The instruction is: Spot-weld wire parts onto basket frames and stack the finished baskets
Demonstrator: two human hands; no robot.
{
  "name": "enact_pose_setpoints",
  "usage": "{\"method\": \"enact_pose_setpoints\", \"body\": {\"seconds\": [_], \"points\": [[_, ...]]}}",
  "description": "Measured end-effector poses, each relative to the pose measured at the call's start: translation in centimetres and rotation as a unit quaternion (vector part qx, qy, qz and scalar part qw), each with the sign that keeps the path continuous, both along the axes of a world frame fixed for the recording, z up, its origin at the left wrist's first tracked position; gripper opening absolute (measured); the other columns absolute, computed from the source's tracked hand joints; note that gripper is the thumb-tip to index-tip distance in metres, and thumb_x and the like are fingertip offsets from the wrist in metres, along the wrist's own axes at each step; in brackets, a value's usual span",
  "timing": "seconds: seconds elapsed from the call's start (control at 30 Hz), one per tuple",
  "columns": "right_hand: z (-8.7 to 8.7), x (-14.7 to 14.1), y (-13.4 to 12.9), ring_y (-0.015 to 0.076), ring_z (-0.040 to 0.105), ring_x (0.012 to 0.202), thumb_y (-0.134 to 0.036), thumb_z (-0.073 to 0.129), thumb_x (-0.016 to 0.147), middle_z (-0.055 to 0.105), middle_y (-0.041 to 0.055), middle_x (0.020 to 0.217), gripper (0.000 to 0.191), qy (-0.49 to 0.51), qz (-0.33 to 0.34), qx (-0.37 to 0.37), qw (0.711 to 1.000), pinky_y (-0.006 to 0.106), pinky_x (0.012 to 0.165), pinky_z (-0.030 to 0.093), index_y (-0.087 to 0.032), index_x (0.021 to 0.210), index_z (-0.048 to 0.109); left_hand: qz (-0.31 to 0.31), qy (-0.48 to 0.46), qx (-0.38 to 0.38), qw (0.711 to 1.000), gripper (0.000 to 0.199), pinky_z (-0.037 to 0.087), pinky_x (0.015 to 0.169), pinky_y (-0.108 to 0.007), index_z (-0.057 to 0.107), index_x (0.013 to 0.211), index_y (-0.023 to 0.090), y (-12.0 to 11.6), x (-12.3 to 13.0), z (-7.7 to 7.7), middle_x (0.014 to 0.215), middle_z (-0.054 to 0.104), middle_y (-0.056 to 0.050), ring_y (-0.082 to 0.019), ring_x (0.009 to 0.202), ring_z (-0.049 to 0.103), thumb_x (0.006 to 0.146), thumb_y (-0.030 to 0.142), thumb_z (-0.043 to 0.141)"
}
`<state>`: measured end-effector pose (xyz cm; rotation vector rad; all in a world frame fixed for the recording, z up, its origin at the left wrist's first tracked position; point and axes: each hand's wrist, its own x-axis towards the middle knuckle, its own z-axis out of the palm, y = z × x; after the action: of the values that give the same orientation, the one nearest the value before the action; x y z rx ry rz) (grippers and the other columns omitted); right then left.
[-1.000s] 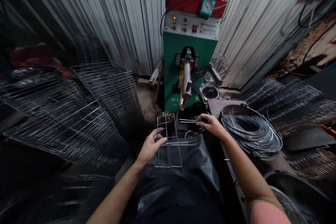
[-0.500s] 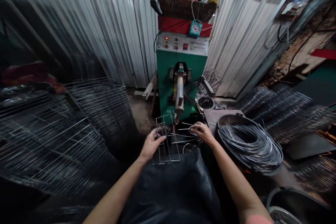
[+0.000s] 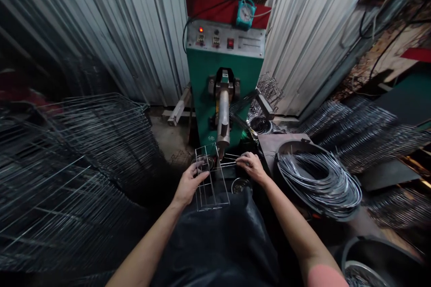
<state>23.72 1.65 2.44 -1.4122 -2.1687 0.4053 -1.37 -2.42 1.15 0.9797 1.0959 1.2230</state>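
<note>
My left hand (image 3: 189, 184) is closed on a small rectangular wire frame (image 3: 213, 207), thumb in front and fingers behind its left side. The frame stands tilted above my dark apron (image 3: 225, 242). To its right, my right hand (image 3: 252, 167) pinches a few thin wire pieces (image 3: 229, 163) that point left toward the frame. Just above both hands is the metal arm (image 3: 222, 116) of a green machine (image 3: 202, 80), its tip near the frame's upper right corner. Whether the wires touch the frame I cannot tell.
Stacks of wire racks (image 3: 111, 130) fill the left. On the right, a round tray (image 3: 281, 179) holds curved wires (image 3: 323, 184), with more wire stacks (image 3: 367, 130) behind. A small bowl (image 3: 240, 184) sits below my right hand. A dark tub (image 3: 353, 244) stands at lower right.
The view has tipped down and the machine looks nearer. My right hand and its wires have moved left, closer to the frame in my left hand.
</note>
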Motion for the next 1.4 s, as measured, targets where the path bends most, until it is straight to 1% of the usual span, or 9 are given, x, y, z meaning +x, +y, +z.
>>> {"method": "enact_pose_setpoints", "body": {"seconds": [0.17,0.27,0.4,0.6,0.8,1.0,1.13,1.27,1.4], "points": [[-0.1,-0.1,0.5,0.0198,0.054,0.089,-0.033,0.054,0.086,0.061,0.0043,0.09,0.018,0.041,0.001,-0.029,0.999,0.035,0.079,0.033,-0.024,0.09,0.069,0.011,0.004,-0.011,1.0,0.056,0.042,0.072,-0.026,0.056,0.108,0.013,0.2,0.1,0.1,0.076,0.063,0.0,-0.012,0.072,0.057,0.059,0.034,0.074],[-0.3,0.0,0.9,0.0188,0.054,0.088,-0.035,0.054,0.086,0.061,0.0038,0.088,0.019,0.052,0.023,-0.044,0.997,0.034,0.08,0.035,-0.023,0.089,0.068,0.014,-0.003,-0.015,1.0,0.056,0.042,0.071,-0.026,0.057,0.108,0.014,0.2,0.2,0.2,0.073,0.062,0.001,-0.012,0.069,0.057,0.058,0.033,0.075],[-0.2,0.2,1.4,0.0177,0.055,0.086,-0.035,0.054,0.085,0.062,0.0038,0.087,0.02,0.07,0.051,-0.061,0.994,0.031,0.077,0.039,-0.022,0.088,0.068,0.014,-0.005,-0.015,1.0,0.057,0.043,0.072,-0.028,0.057,0.108,0.013,0.4,0.4,0.0,0.074,0.063,0.0,-0.013,0.071,0.058,0.058,0.033,0.075],[0.1,0.3,2.0,0.0171,0.056,0.084,-0.035,0.055,0.084,0.062,0.0042,0.086,0.02,0.083,0.07,-0.079,0.991,0.03,0.078,0.042,-0.02,0.086,0.068,0.009,-0.018,-0.021,1.0,0.059,0.043,0.073,-0.028,0.056,0.108,0.013,0.9,0.4,-0.3,0.076,0.063,-0.001,-0.013,0.072,0.059,0.057,0.034,0.076],[0.3,0.3,2.8,0.017,0.057,0.083,-0.037,0.056,0.082,0.061,0.0042,0.086,0.022,0.09,0.074,-0.117,0.986,0.029,0.078,0.043,-0.019,0.086,0.069,0.026,-0.011,-0.01,1.0,0.056,0.044,0.072,-0.028,0.059,0.104,0.013,1.4,0.5,-0.1,0.071,0.063,0.0,-0.013,0.068,0.058,0.055,0.033,0.077],[1.0,0.4,3.5,0.0177,0.057,0.083,-0.035,0.057,0.081,0.061,0.0045,0.085,0.021,0.079,0.081,-0.139,0.984,0.03,0.079,0.043,-0.018,0.085,0.069,0.008,-0.035,-0.018,0.999,0.056,0.043,0.077,-0.03,0.06,0.103,0.012,1.8,0.5,-0.2,0.08,0.066,-0.004,-0.014,0.074,0.06,0.054,0.032,0.077],[1.1,0.5,3.8,0.0172,0.058,0.082,-0.035,0.057,0.08,0.062,0.004,0.085,0.021,0.084,0.079,-0.154,0.981,0.029,0.079,0.044,-0.018,0.086,0.069,0.008,-0.046,-0.018,0.999,0.054,0.042,0.08,-0.03,0.062,0.1,0.012,2.1,0.4,-0.3,0.085,0.067,-0.005,-0.015,0.079,0.059,0.052,0.031,0.078],[1.1,0.5,4.0,0.017,0.058,0.083,-0.037,0.057,0.08,0.062,0.0033,0.085,0.023,0.072,0.082,-0.162,0.981,0.029,0.079,0.044,-0.018,0.085,0.069,0.006,-0.048,-0.019,0.999,0.054,0.042,0.078,-0.029,0.063,0.101,0.013,2.4,0.4,-0.3,0.081,0.067,-0.004,-0.013,0.074,0.058,0.052,0.029,0.078],[1.3,0.5,4.1,0.017,0.058,0.082,-0.037,0.057,0.079,0.062,0.0032,0.085,0.023,0.073,0.083,-0.167,0.98,0.029,0.078,0.044,-0.018,0.085,0.069,0.006,-0.046,-0.013,0.999,0.05,0.042,0.077,-0.028,0.064,0.098,0.013,2.7,0.4,-0.4,0.082,0.068,-0.004,-0.013,0.074,0.059,0.052,0.028,0.078]]}}
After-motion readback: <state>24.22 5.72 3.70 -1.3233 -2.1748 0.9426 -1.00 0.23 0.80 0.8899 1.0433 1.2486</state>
